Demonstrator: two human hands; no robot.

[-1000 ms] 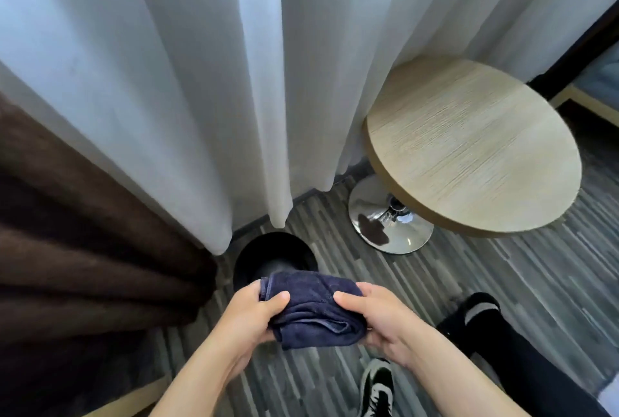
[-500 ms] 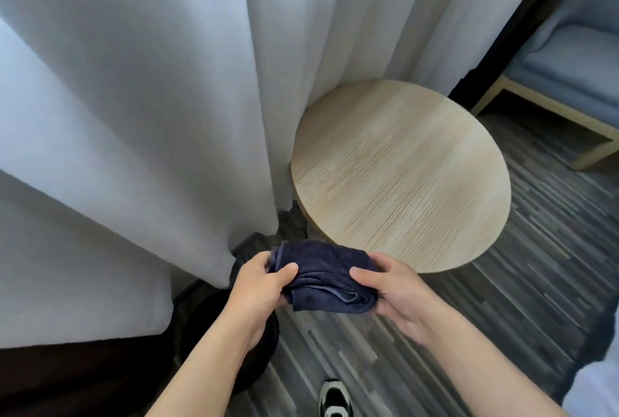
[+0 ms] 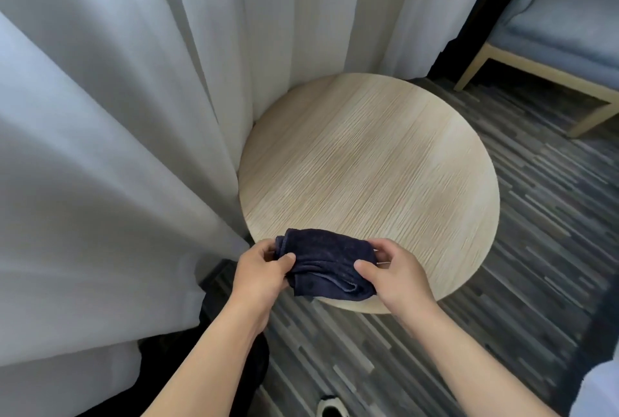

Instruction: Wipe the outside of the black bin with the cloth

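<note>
A folded dark navy cloth (image 3: 326,259) is held between both hands over the near edge of the round table. My left hand (image 3: 259,274) grips its left end, thumb on top. My right hand (image 3: 395,274) grips its right end. The black bin (image 3: 167,373) stands on the floor at the lower left, mostly hidden under the white curtain and behind my left forearm; only a dark part of it shows.
A round light-wood table (image 3: 368,175) fills the middle. White curtains (image 3: 117,115) hang at left and behind. A grey armchair with wooden legs (image 3: 562,31) stands at the upper right. Striped grey floor (image 3: 519,249) lies around; a shoe tip (image 3: 331,410) shows at the bottom.
The view has swung right and up from the bin to the table. Both hands have carried the cloth from above the bin to the table's near edge.
</note>
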